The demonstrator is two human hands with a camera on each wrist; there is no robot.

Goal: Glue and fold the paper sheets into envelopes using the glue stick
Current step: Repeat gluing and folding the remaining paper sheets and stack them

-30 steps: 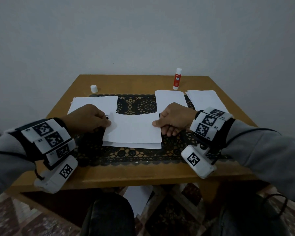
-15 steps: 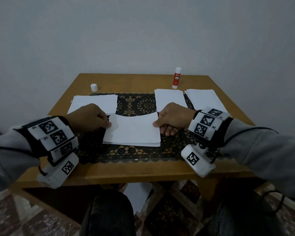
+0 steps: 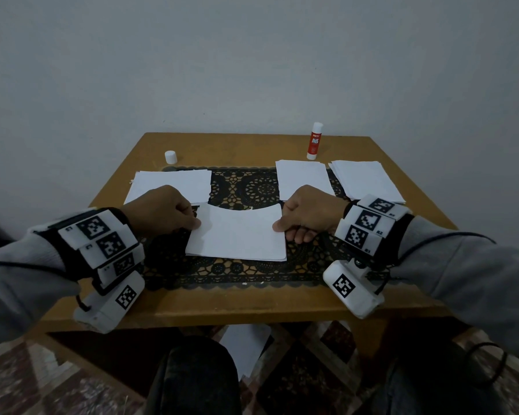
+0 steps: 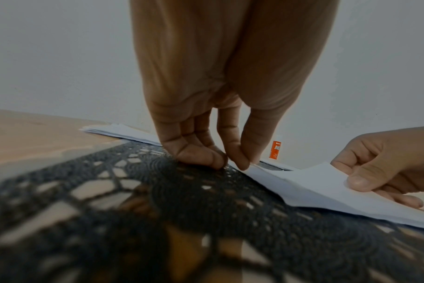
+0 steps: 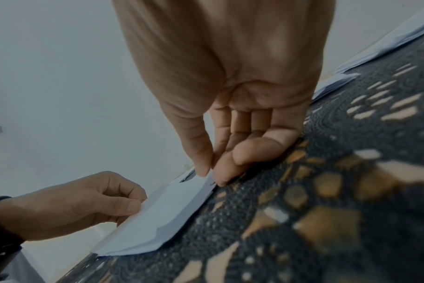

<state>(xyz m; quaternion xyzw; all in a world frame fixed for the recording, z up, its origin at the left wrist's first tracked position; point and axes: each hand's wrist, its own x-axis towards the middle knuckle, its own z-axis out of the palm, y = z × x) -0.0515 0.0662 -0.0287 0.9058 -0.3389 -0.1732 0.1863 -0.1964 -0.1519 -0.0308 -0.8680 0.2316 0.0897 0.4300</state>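
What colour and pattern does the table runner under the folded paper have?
The lace table runner is black, with openwork round medallions showing the wood beneath; the head view shows it best.

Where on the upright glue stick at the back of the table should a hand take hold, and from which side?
Probably the red barrel of the glue stick, below its white top, gripped from the front or right. It stands upright and alone behind the paper stack, and the right hand is nearer.
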